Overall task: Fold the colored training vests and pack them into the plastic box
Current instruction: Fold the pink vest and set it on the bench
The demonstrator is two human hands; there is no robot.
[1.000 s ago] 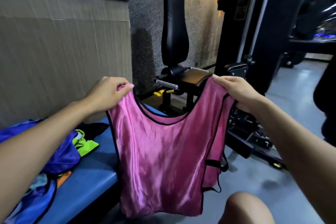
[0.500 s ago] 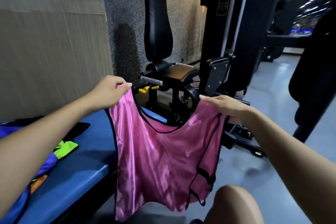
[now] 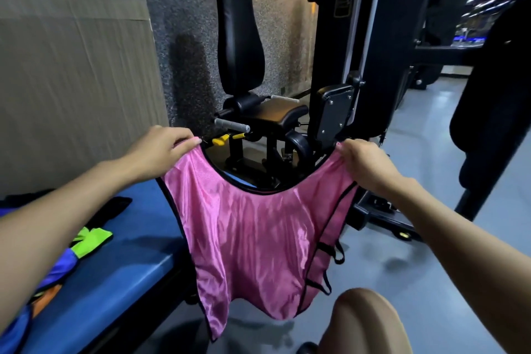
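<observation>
Hands held the pink vest [image 3: 253,241] up by its shoulders, left hand [image 3: 161,152] and right hand [image 3: 365,164] each pinching a strap, so it hung flat (presumably for folding) beside the blue bench [image 3: 115,276].

My left forearm [image 3: 54,227] covers most of the heap of coloured vests [image 3: 89,241] at the left end of the blue padded bench [image 3: 115,282]; only green, purple and orange scraps show, and the frame's left edge cuts the heap. The shiny pink vest with black trim [image 3: 247,241] hides the bench's right edge. My bare knee [image 3: 365,325] runs off the bottom edge, blurred.
</observation>
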